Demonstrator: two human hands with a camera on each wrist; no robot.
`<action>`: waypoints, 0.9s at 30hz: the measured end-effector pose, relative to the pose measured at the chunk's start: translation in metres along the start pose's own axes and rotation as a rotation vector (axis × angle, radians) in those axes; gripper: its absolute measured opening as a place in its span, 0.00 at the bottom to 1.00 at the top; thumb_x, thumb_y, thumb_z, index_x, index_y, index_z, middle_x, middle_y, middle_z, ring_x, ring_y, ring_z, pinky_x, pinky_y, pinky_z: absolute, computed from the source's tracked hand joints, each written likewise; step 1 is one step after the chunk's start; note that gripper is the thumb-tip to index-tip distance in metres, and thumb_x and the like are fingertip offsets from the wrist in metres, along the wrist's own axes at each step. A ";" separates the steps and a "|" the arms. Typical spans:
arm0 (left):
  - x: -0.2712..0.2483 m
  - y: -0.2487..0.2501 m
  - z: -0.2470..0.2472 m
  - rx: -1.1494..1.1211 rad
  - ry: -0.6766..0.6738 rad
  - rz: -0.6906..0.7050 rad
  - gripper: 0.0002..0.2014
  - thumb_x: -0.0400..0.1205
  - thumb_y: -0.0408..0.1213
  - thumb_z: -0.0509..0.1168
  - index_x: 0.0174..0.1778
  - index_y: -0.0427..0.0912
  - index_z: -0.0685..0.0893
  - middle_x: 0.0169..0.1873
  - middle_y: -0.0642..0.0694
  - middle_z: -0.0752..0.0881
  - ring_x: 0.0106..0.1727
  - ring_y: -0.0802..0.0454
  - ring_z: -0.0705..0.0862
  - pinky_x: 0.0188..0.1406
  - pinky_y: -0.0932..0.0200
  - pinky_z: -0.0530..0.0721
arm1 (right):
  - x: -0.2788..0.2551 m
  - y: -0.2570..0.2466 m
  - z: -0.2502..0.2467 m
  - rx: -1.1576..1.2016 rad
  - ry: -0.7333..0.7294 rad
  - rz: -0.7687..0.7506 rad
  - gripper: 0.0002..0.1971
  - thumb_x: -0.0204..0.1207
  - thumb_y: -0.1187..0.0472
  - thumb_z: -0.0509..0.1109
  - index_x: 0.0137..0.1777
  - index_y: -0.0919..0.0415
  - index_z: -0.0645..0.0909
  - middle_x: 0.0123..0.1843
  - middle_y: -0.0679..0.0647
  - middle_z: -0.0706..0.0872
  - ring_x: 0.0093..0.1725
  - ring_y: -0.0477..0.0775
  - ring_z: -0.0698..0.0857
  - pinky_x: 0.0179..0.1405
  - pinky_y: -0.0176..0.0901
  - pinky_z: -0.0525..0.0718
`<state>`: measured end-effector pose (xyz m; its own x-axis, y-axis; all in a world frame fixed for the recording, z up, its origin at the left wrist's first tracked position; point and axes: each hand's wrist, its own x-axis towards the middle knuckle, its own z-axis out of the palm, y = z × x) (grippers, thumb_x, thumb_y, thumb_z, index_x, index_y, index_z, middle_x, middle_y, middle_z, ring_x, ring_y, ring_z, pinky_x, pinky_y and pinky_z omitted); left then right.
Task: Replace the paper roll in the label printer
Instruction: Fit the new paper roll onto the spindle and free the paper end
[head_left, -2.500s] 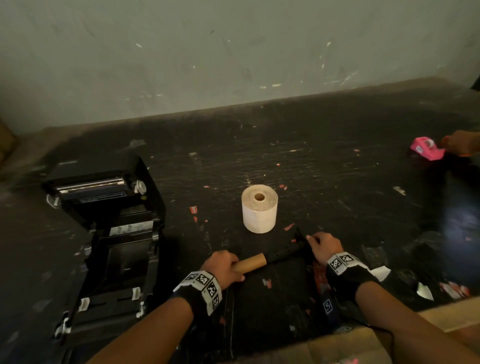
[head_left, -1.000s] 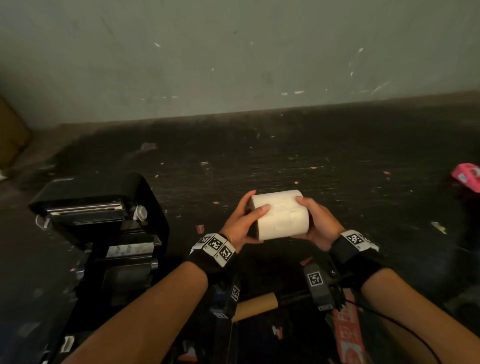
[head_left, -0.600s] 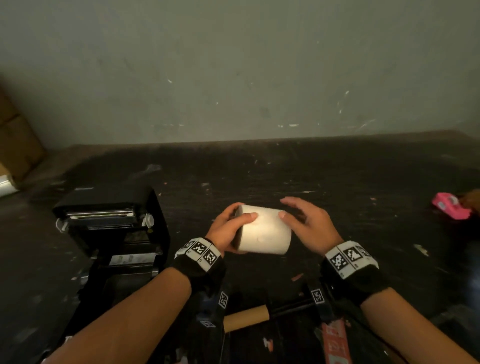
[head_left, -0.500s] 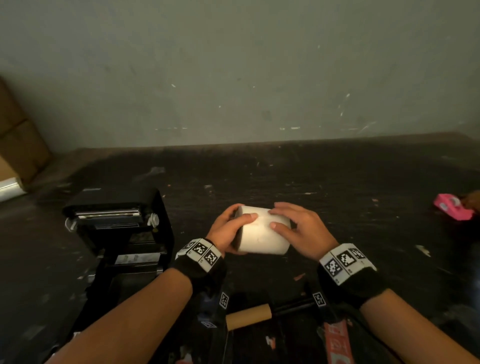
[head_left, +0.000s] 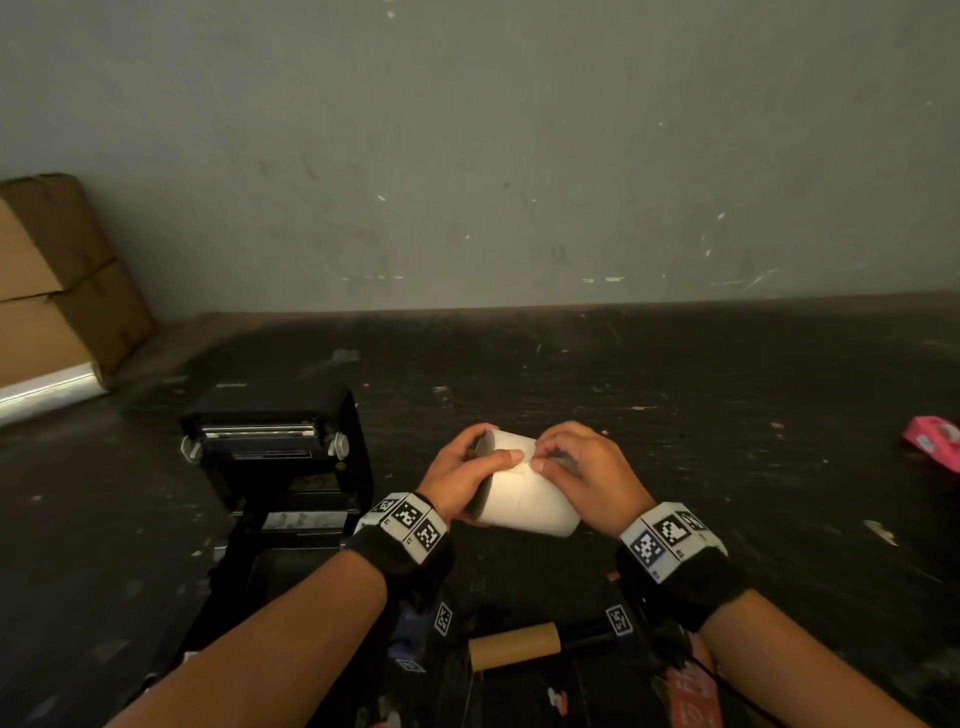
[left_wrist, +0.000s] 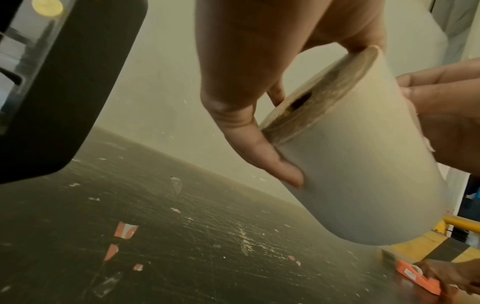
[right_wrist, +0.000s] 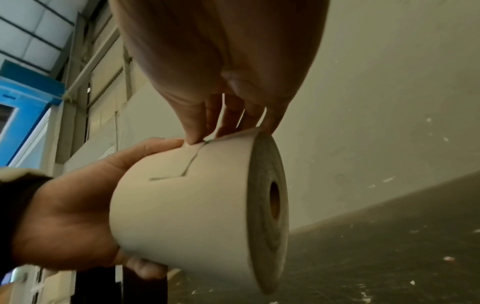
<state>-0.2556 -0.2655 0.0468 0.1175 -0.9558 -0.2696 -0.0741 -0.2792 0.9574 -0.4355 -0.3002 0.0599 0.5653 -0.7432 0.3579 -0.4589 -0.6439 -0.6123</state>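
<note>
Both hands hold a white paper roll (head_left: 522, 499) above the dark table, right of the open black label printer (head_left: 280, 447). My left hand (head_left: 467, 475) grips the roll's left end, with the thumb (left_wrist: 259, 152) on top and the fingers underneath. My right hand (head_left: 553, 465) curls over the top, its fingertips (right_wrist: 197, 133) picking at the loose paper edge (right_wrist: 192, 162). The roll (right_wrist: 194, 216) lies on its side, its core hole facing right. A bare brown cardboard core (head_left: 514, 645) on a black spindle lies near the table's front edge.
Cardboard boxes (head_left: 57, 280) stand at the far left against the grey wall. At the far right lies a pink tape dispenser (head_left: 935, 441), and in the left wrist view another person's hand (left_wrist: 451, 275) rests beside it. Paper scraps litter the table (head_left: 675, 395).
My hands left the spindle with the core on the table and lifted the roll. Over the last half second the right fingers curled onto the paper's edge and the roll tilted.
</note>
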 end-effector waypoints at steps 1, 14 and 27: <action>0.000 0.000 0.000 0.001 -0.001 -0.001 0.22 0.73 0.48 0.72 0.62 0.60 0.75 0.63 0.43 0.78 0.60 0.41 0.81 0.43 0.42 0.87 | 0.000 -0.001 0.001 -0.011 -0.008 -0.007 0.06 0.77 0.60 0.67 0.49 0.60 0.83 0.53 0.47 0.78 0.55 0.45 0.78 0.56 0.35 0.72; 0.015 0.002 0.004 -0.011 -0.041 -0.063 0.21 0.74 0.46 0.71 0.62 0.59 0.76 0.61 0.43 0.78 0.59 0.40 0.80 0.54 0.33 0.84 | -0.001 0.013 -0.010 -0.057 -0.099 0.012 0.16 0.76 0.60 0.68 0.64 0.55 0.78 0.47 0.44 0.78 0.49 0.41 0.78 0.53 0.33 0.75; 0.021 0.002 0.004 -0.019 -0.044 -0.092 0.26 0.73 0.47 0.72 0.67 0.59 0.73 0.65 0.43 0.77 0.59 0.40 0.80 0.41 0.42 0.86 | -0.006 0.021 -0.005 -0.091 -0.090 -0.039 0.04 0.78 0.56 0.65 0.49 0.54 0.79 0.51 0.46 0.79 0.51 0.44 0.78 0.52 0.39 0.79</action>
<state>-0.2576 -0.2862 0.0426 0.0790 -0.9293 -0.3609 -0.0463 -0.3650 0.9298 -0.4520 -0.3104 0.0480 0.6413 -0.7006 0.3130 -0.4934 -0.6889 -0.5310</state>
